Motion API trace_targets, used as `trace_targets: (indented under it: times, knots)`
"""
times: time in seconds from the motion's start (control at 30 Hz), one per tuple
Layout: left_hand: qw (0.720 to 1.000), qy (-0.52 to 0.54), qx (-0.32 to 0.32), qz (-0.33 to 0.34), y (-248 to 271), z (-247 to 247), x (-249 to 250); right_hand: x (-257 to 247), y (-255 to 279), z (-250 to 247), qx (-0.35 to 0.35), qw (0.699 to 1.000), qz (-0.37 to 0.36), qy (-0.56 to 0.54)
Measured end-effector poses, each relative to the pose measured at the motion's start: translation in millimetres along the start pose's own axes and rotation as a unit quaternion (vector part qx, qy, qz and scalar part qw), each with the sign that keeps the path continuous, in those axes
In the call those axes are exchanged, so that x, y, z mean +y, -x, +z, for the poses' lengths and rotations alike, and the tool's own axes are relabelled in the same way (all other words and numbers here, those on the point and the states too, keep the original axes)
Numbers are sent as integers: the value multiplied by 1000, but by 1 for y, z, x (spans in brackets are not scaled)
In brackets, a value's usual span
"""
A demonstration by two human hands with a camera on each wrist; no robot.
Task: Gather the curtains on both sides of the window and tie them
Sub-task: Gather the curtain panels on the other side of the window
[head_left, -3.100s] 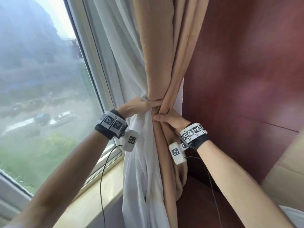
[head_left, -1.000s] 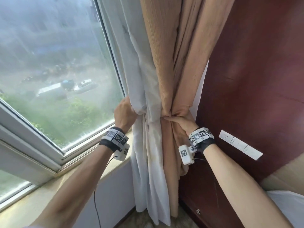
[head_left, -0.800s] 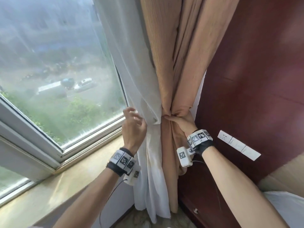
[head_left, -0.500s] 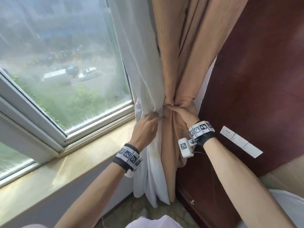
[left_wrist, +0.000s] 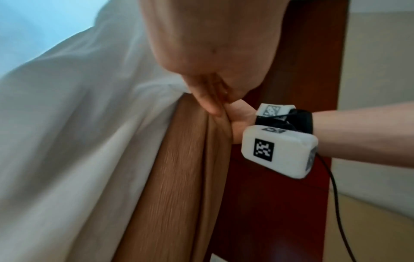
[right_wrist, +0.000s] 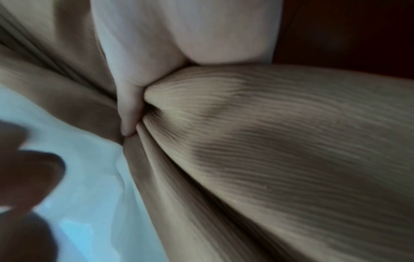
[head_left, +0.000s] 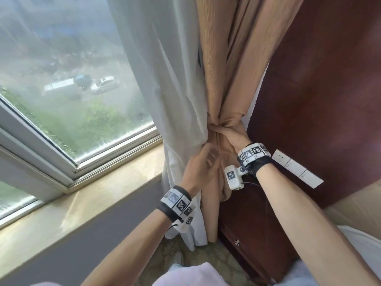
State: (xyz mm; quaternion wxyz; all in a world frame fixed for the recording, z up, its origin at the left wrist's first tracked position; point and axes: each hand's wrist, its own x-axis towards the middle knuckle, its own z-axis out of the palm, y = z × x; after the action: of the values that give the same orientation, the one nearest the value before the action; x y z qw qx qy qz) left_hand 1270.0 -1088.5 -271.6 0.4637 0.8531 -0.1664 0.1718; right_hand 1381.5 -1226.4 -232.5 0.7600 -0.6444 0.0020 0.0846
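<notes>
A tan curtain (head_left: 218, 69) hangs bunched to a narrow waist against the dark wood wall. My right hand (head_left: 233, 139) grips that waist from the right, and its thumb (right_wrist: 130, 108) is dug into the tan folds (right_wrist: 268, 141). A white sheer curtain (head_left: 165, 79) hangs just left of the tan one. My left hand (head_left: 203, 162) is a little below the waist with loose, blurred fingers, touching the sheer's edge. In the left wrist view its fingers (left_wrist: 208, 101) lie straight where the sheer (left_wrist: 78, 124) meets the tan cloth (left_wrist: 174, 177), beside the right hand (left_wrist: 239, 122).
The window pane (head_left: 61, 79) and its stone sill (head_left: 82, 203) lie to the left. A dark red wood wall (head_left: 319, 79) stands to the right, carrying a white socket strip (head_left: 296, 168). Patterned carpet (head_left: 206, 259) shows below the curtain hems.
My left hand came out from behind the sheer curtain, took hold of its front fold, then dropped lower with fingers loosened. My right hand kept its grip on the tan waist.
</notes>
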Motion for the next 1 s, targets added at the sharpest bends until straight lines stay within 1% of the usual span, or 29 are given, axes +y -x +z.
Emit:
trace_targets:
  times: [0.03, 0.07, 0.1, 0.17, 0.2, 0.23, 0.27, 0.37, 0.4, 0.5, 0.53, 0.6, 0.67, 0.77, 0.83, 0.9, 1.0]
  knots:
    - [999, 18, -40, 13, 2, 3, 1, 0, 0, -1, 7, 1000, 0, 6]
    - [997, 33, -64, 4, 2, 6, -1, 0, 0, -2, 13, 1000, -2, 16]
    - [997, 41, -57, -28, 0, 7, -8, 0, 0, -2, 17, 999, -5, 27]
    - [992, 38, 17, -117, -6, 5, -29, 1, -1, -4, 19, 999, -13, 35]
    - [988, 19, 53, -143, -9, 1, -40, 0, 0, -4, 16, 999, -17, 35]
    - [986, 0, 70, -152, -12, -6, -50, -2, 1, -4, 10, 999, -23, 39]
    - [986, -3, 71, -152, -14, -13, -56, -2, 1, -5, 6, 999, -31, 45]
    - [988, 37, 33, -146, -17, -30, -61, 0, -2, -4, 9, 998, -39, 47]
    - [988, 40, 38, -146, -16, -31, -60, 1, -3, -3, 13, 998, -39, 48]
    - [982, 46, 103, -151, -7, -24, -51, 3, -5, 2, 23, 998, -37, 46]
    - [980, 72, 102, -153, -4, -19, -46, 3, -4, 3, 30, 998, -36, 47]
    - [975, 116, 76, -172, 0, -9, -38, 2, -2, 6, 42, 997, -38, 52]
    - [969, 122, 64, -205, 2, 1, -33, 3, -3, 7, 49, 996, -47, 59]
    - [958, 81, 49, -269, 2, 10, -32, 4, -4, 5, 57, 995, -48, 70]
    - [954, 35, 22, -298, 3, 14, -34, 5, -3, 3, 57, 993, -53, 85]
    - [953, 16, 7, -302, 4, 18, -36, 4, -2, 3, 55, 993, -57, 86]
    - [962, 0, 30, -271, 10, 24, -38, 4, -2, 0, 49, 994, -56, 83]
